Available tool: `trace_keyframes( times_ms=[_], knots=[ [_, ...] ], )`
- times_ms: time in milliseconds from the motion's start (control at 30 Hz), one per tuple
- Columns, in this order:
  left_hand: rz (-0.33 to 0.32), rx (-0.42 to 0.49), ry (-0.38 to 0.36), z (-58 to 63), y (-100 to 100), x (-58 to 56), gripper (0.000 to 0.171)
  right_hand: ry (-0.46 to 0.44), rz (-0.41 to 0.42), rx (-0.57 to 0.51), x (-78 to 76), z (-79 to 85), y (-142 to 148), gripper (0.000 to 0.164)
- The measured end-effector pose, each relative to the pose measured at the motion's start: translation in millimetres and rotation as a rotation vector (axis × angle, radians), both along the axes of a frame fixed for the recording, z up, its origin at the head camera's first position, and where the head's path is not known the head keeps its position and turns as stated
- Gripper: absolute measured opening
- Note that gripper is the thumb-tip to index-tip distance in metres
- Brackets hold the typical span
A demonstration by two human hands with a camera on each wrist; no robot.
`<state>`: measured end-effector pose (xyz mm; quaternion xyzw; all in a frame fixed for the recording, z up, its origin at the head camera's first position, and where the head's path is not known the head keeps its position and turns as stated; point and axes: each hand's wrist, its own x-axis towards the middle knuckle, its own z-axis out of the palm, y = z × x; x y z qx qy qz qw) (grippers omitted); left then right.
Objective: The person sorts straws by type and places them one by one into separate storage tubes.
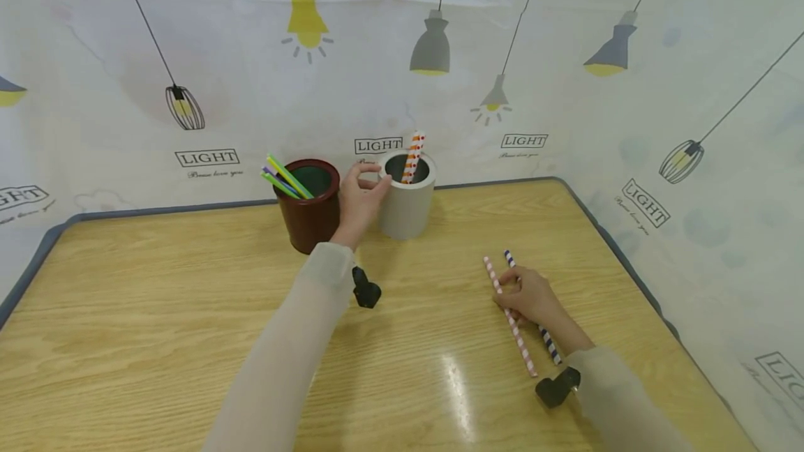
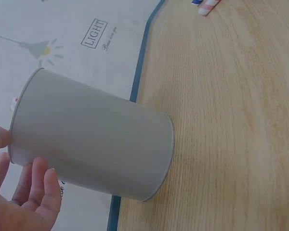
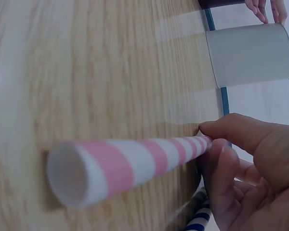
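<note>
My left hand (image 1: 359, 202) holds the rim of a pale grey cylindrical cup (image 2: 91, 134), its fingertips along the cup's near left side. Two orange-and-white patterned paper straws (image 1: 412, 157) stand in that cup, which is upright on the table. On the right, my right hand (image 1: 530, 296) pinches a pink-and-white striped paper straw (image 3: 149, 159) between thumb and fingers around its middle. Beneath that hand lies a navy-and-white striped paper straw (image 1: 549, 346), nearly parallel to the pink one and partly hidden by the hand.
Left of the grey cup stands a dark red-brown cup (image 1: 309, 218) with several green, yellow and purple sticks (image 1: 285, 178) leaning in it. The wooden table (image 1: 157, 326) has a dark blue-grey edge (image 1: 603, 236) and meets a wall covering (image 1: 239, 40) printed with lamps.
</note>
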<state>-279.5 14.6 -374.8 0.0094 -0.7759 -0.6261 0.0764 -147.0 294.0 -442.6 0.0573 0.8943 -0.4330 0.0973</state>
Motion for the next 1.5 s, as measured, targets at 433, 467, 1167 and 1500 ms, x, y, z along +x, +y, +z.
trace_keyframes(
  times_ms=[433, 467, 1167, 1500],
  knots=[
    [0.006, 0.01, 0.011, 0.8, -1.0, 1.0, 0.029, 0.036, 0.056, 0.056, 1.4, 5.6, -6.2, 0.029],
    [0.005, 0.01, 0.011, 0.7, -1.0, 0.7, 0.029, 0.041, 0.056, 0.056, 1.1, 6.3, -6.5, 0.03],
    [0.002, -0.003, -0.005, 1.9, 0.1, 0.5, 0.029, 0.199, -0.003, -0.006, -19.2, 36.4, -13.4, 0.031],
    [0.009, -0.001, -0.011, 3.5, 0.2, 1.9, 0.029, 0.259, 0.016, 0.029, -39.9, 57.9, -25.3, 0.031]
  ],
)
